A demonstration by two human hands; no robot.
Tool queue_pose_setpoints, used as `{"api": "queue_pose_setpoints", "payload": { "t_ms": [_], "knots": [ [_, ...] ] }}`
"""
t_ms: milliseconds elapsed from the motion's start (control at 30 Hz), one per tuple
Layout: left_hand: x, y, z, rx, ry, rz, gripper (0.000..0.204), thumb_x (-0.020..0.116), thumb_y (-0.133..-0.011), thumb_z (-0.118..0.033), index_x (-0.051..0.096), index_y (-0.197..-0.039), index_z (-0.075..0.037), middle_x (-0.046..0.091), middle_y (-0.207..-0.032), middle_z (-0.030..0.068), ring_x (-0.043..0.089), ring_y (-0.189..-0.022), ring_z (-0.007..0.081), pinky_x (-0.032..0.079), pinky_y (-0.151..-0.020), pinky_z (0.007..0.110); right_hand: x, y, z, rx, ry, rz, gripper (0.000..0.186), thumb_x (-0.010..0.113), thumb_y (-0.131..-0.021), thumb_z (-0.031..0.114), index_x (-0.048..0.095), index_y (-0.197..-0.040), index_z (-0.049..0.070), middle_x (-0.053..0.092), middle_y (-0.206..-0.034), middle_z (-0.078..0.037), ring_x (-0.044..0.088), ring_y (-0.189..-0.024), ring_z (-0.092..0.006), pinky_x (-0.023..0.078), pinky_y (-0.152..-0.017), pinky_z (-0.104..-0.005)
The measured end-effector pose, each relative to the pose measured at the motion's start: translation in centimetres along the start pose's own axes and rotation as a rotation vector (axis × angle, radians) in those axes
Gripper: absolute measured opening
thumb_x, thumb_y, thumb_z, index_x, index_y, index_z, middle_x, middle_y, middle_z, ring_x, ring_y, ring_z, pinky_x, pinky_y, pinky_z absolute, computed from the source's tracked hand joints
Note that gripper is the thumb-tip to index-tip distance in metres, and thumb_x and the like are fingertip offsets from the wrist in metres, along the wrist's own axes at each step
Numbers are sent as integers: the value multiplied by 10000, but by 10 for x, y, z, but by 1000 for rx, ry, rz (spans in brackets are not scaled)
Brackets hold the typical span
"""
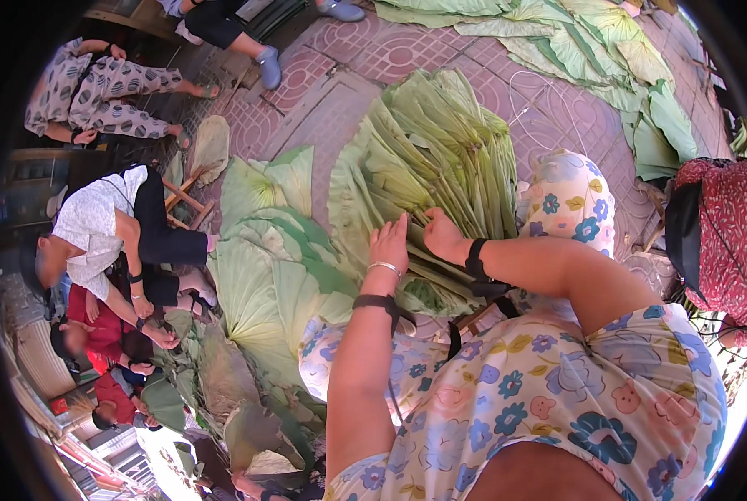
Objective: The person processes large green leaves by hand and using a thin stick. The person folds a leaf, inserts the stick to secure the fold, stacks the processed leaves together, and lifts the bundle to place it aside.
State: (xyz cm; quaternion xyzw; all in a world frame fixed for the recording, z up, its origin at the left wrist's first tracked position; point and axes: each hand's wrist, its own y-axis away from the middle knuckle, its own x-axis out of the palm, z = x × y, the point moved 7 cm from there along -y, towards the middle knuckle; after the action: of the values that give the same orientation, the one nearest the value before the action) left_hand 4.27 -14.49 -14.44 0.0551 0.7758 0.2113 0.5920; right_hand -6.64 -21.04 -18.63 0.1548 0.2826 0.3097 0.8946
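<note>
A thick stack of folded green lotus leaves lies in front of me, its layered edges fanned out and their ribs gathered toward the near right. My left hand rests flat on the near part of this stack, fingers stretched out together. Just to its right, my right hand is closed, with thumb and fingers pinching a leaf of the stack. What lies under my palms is hidden. My knees in flowered cloth flank the stack.
Spread lotus leaves lie left of the stack, and more leaves cover the paving at the far right. A thin white cord loops on the tiles. Several people sit along the left; another person in red patterned cloth is at the right.
</note>
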Motion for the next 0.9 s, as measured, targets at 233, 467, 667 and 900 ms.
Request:
{"api": "queue_pose_setpoints", "payload": {
  "t_ms": [233, 467, 667, 900],
  "knots": [
    [-13, -5, -1, 5, 53, -186, 684, 505, -762, 15, 308, -1408, -97, 428, -1375, 122, 421, -1241, 301, 288, -1047, 442, 6, -2, -3, -14, 51, 195, 479, 550, -739, 73, 507, -1208, -17, 606, -994, -255, 585, -976, -389, 455, -868, -406],
    [-7, -9, -6, 192, -91, -187, 435, 495, -798, -56, 488, -1231, -87, 527, -1227, 118, 471, -1160, 275, 290, -1026, 446, 14, 9, 19, -163, 149, 432, 497, 583, -718, 91, 525, -1205, 11, 513, -1161, -273, 517, -1090, -386, 425, -924, -397],
    [-18, -15, -8, -3, -215, -110, 430, 469, -816, -76, 489, -1244, -116, 601, -1046, 111, 552, -1019, 264, 298, -1008, 473, -35, -14, 1, -168, 150, -16, 493, 600, -728, 93, 504, -1203, 2, 533, -1120, -235, 509, -1062, -386, 424, -922, -407],
    [-11, -8, 0, -29, -132, 3, 497, 479, -830, -103, 461, -1321, -178, 589, -1031, 144, 547, -1020, 302, 329, -985, 468, 15, 19, 23, -270, 47, 530, 486, 595, -722, 91, 528, -1201, 55, 537, -1102, -235, 518, -1041, -378, 428, -908, -409]
  ]
}}
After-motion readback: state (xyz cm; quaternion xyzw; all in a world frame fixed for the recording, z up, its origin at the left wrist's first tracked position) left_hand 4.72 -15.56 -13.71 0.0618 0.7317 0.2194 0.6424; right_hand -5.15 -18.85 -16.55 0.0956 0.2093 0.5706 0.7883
